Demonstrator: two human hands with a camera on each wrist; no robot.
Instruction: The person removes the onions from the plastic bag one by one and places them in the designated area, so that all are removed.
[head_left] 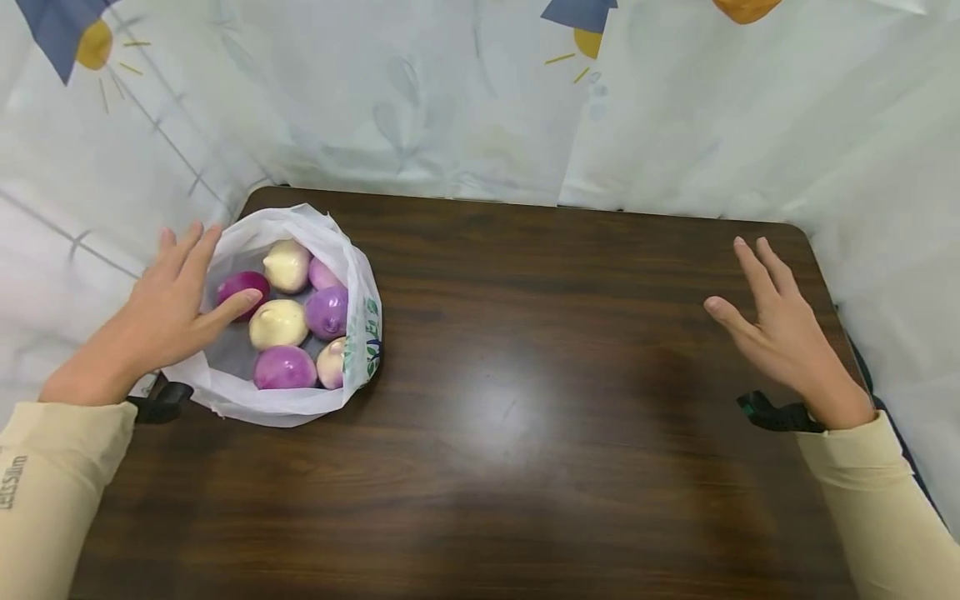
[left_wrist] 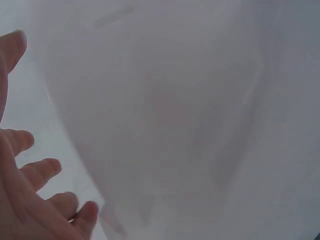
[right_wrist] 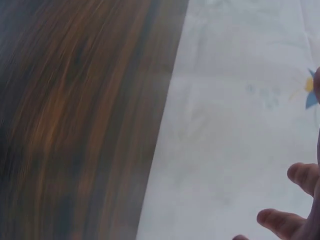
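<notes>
A white plastic bag (head_left: pixel 279 408) with its mouth spread wide stands at the left of the table. Inside are several onions, some purple like the onion (head_left: pixel 285 367) near the front, others pale like the onion (head_left: pixel 278 324) in the middle. My left hand (head_left: pixel 167 312) is over the bag's left side, fingers extended and thumb overlapping a dark purple onion (head_left: pixel 238 292). In the left wrist view, white plastic (left_wrist: pixel 165 115) fills most of the picture beside the fingers. My right hand (head_left: pixel 780 333) hovers at the table's right side, fingers spread and holding nothing.
The dark wooden table (head_left: pixel 510 333) reaches between both hands, its far edge against a pale patterned curtain (head_left: pixel 465 100). Similar cloth hangs at the left and right sides. Each wrist wears a black strap, such as the right strap (head_left: pixel 776 414).
</notes>
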